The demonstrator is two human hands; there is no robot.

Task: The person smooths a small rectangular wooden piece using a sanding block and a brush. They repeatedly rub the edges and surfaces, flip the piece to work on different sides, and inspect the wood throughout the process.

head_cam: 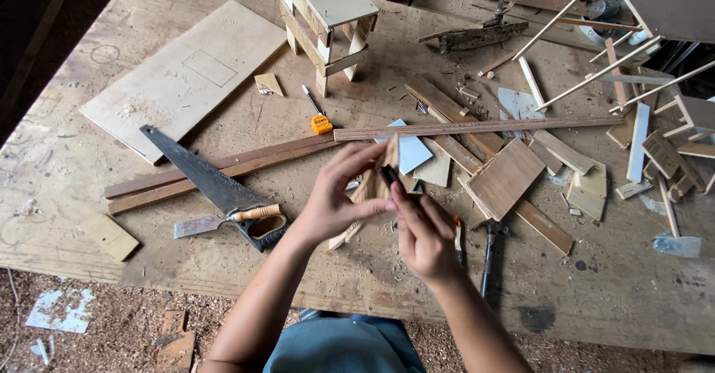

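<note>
My left hand (337, 198) grips a small light wooden piece (376, 183), held up above the workbench near its front edge. My right hand (424, 235) holds a dark pen-like marker (389, 176) with its tip against that wooden piece. Both hands are close together over the middle of the bench. A handsaw (216, 187) with a black and wooden handle lies flat just left of my left hand. A hammer (488, 250) lies on the bench right of my right wrist.
The plywood workbench (89, 216) is strewn with offcuts, long strips (477, 127), a plywood panel (186, 75), a small wooden stool frame (328, 23) at the back, an orange tape measure (322, 124), and a thin-framed structure (640, 23) at the right. Sawdust covers the floor below.
</note>
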